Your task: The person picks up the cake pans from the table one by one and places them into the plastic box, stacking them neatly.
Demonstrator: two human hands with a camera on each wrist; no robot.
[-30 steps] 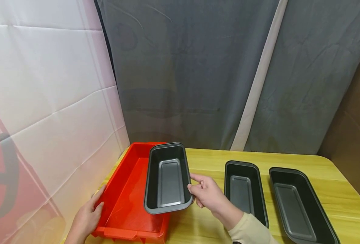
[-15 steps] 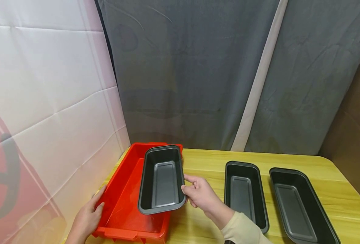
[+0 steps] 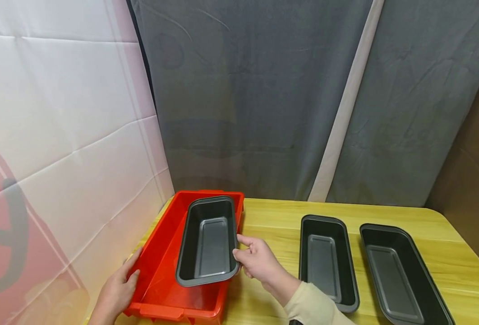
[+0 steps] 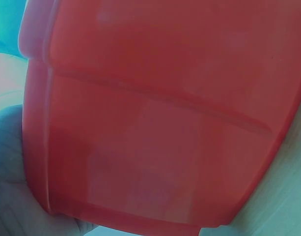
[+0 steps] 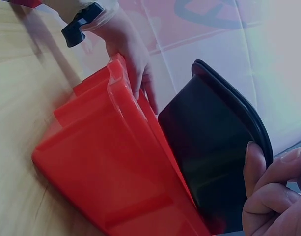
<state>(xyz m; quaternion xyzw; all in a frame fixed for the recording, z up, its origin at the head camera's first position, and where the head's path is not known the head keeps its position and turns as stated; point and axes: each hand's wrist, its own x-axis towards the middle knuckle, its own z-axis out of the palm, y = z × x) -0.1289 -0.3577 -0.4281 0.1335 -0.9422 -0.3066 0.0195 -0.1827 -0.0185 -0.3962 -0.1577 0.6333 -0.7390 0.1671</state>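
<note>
In the head view, my right hand pinches the right rim of a dark grey loaf pan. The pan hangs tilted over the right side of a red plastic bin. My left hand holds the bin's left wall near the front corner, thumb at the rim. Seen from the right wrist, the pan's outer wall rises above the bin's edge, and curled fingers grip its rim. The left wrist view is mostly filled by the bin's red wall, with part of the left hand at the left edge.
Two more dark loaf pans, a middle one and a right one, rest on the yellow wood-grain table. A grey curtain hangs behind the table, and a white cloth stands along the left.
My right hand has carried the loaf pan leftward and slightly down, farther over the red bin. The left hand and the other two pans stay in place.
</note>
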